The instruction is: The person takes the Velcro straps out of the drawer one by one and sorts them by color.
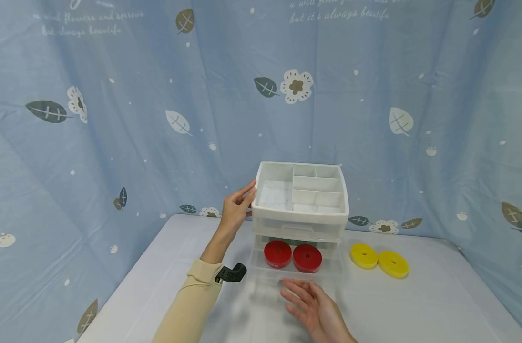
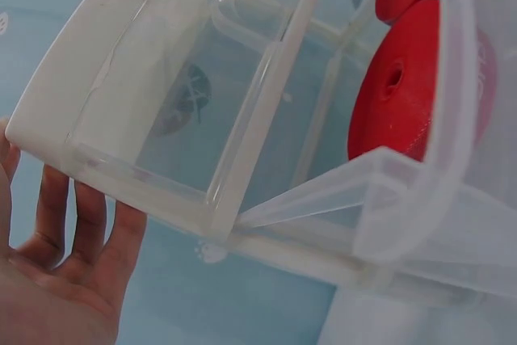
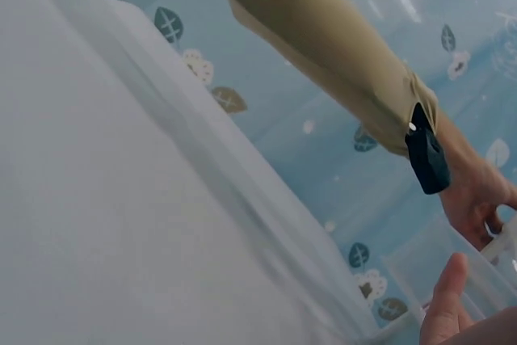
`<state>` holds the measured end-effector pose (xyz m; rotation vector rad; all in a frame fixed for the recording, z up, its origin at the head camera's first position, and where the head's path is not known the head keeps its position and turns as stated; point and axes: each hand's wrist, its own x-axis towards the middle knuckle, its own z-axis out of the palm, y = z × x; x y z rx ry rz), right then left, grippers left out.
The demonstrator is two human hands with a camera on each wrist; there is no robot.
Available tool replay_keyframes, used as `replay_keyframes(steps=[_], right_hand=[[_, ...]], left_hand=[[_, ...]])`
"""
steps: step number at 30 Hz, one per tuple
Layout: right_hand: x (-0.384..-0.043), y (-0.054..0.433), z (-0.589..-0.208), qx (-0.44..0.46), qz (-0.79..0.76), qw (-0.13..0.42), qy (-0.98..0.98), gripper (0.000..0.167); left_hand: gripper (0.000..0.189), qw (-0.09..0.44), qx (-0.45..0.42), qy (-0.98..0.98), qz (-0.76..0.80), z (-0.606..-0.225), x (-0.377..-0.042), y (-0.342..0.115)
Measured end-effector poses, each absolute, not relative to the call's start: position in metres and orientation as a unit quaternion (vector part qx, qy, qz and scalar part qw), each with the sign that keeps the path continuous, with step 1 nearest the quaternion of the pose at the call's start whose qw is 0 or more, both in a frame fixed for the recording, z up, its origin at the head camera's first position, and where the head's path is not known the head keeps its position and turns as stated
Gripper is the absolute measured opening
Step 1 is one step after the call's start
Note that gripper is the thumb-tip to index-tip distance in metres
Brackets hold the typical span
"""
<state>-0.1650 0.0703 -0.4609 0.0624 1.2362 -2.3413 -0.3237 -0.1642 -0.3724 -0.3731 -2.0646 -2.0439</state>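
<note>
A white storage unit [image 1: 301, 216] with clear drawers stands on the table, its lower drawer [image 1: 265, 272] pulled out. Two flat red rolls [image 1: 278, 254], which look like ribbon, lie side by side in that drawer; one red roll [image 2: 394, 86] shows large in the left wrist view. My left hand [image 1: 237, 207] rests against the unit's left side, and its fingers [image 2: 87, 220] lie extended along the wall. Just in front of the pulled-out drawer is my right hand [image 1: 314, 307], fingers loosely spread and nothing held; whether it touches the drawer front I cannot tell.
Two flat yellow rolls [image 1: 363, 256] lie on the white table [image 1: 166, 281] to the right of the unit. Its top is an open tray divided into several compartments. A blue patterned curtain [image 1: 226, 95] hangs behind and at both sides.
</note>
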Motion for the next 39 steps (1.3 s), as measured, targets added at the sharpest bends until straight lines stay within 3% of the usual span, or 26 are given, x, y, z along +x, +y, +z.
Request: replay_keyframes(steps=[30,39], right_hand=[[-0.152,0.073,-0.465,0.027,-0.845,0.265,0.465,0.059],[-0.153,0.074,-0.458,0.021,-0.815,0.306,0.491,0.063]], left_hand=[[0.038,0.118,-0.126,-0.702,-0.691,-0.379,-0.328,-0.164],[0.038,0.119,-0.13,-0.705,-0.687,-0.381,-0.33,-0.165]])
